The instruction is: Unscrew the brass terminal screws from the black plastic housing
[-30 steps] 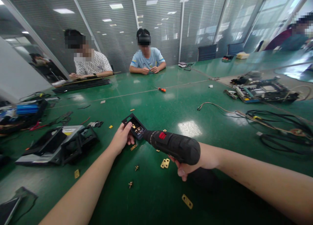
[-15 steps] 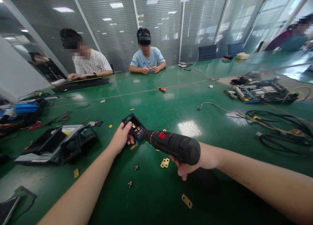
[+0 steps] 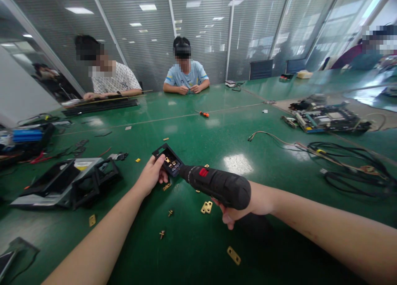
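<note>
My left hand (image 3: 154,173) grips a small black open housing (image 3: 159,150) with brass-coloured pieces inside, its thumb over the near-left rim. My right hand (image 3: 231,212) is wrapped round the handle of a black cordless drill (image 3: 217,183) with a red switch on top. The drill's chuck end meets the housing's right side; the bit's tip is hidden. Flat brass plates with two holes lie about: a pair (image 3: 206,207) below the drill, one plate (image 3: 233,255) nearer me, another plate (image 3: 166,187) under my left fingers. Two small brass screws (image 3: 170,213) (image 3: 162,234) rest between my forearms.
Black frames (image 3: 93,183) and grey panels lie at left. An orange screwdriver (image 3: 204,114) lies farther off. Black cables (image 3: 350,181) and a circuit board (image 3: 328,117) occupy the right. Two people sit across the green table (image 3: 186,128).
The whole view has shifted slightly, moving things a little to the left. Both hands keep their holds, with drill and housing in nearly the same relation.
</note>
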Demonstrator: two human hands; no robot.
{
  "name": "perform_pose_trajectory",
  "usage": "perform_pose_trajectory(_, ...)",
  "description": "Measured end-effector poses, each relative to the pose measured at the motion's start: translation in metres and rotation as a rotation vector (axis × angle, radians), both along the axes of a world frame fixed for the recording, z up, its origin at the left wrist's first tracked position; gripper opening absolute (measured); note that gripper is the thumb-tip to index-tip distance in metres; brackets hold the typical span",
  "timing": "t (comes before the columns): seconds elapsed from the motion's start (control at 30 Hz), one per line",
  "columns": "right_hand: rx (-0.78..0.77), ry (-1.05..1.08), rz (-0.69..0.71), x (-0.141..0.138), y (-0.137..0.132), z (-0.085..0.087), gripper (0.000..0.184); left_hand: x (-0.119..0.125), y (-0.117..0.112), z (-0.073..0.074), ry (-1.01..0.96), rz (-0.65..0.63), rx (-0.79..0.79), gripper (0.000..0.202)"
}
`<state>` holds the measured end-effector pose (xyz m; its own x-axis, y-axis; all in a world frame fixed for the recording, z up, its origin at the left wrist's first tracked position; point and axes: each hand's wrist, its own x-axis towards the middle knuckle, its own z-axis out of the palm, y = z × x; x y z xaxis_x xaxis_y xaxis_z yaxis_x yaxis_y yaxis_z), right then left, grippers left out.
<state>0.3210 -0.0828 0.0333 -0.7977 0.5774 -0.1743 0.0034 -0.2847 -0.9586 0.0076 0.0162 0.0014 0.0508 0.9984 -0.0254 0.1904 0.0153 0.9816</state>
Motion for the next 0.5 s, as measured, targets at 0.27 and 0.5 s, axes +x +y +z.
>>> perform_pose_trajectory(0.27, 0.027, 0.005, 0.024, -0.0010, 0.0009, 0.0015, 0.052, -0.0012, 0.0005, -0.0019, -0.010, 0.005, -0.004, 0.046)
perform_pose_trajectory(0.5, -0.013, 0.015, 0.002, -0.0012, -0.0006, 0.0047, 0.072, -0.0025, 0.0015, -0.0025, -0.007, -0.010, 0.003, 0.047)
